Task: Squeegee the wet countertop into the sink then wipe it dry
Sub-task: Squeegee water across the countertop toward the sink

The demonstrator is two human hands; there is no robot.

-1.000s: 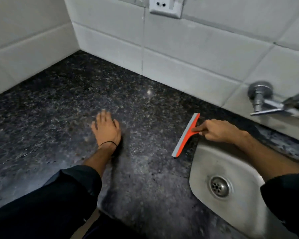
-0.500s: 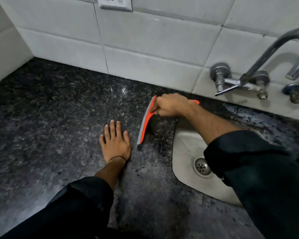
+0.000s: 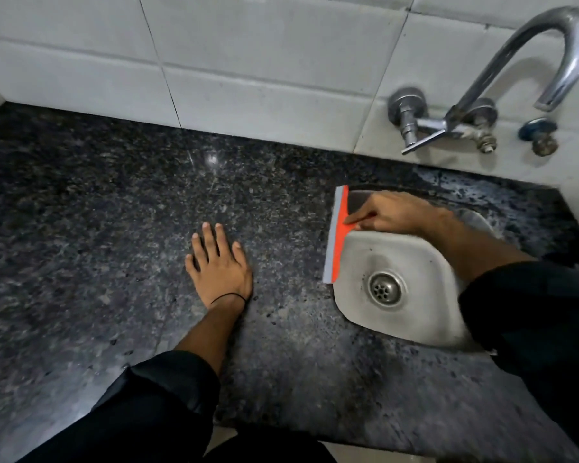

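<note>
Squeegee (image 3: 335, 235) sits along the sink's (image 3: 415, 315) left rim, blade at the countertop (image 3: 114, 228) edge; your right hand (image 3: 390, 213) grips its handle; your left hand (image 3: 219, 267) lies flat and open on the counter, holding nothing.

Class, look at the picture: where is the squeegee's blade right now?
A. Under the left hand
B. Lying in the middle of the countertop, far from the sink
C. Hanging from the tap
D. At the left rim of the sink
D: the right hand holds the orange squeegee with its blade along the left rim of the sink, while the left hand rests flat on the countertop.
</note>
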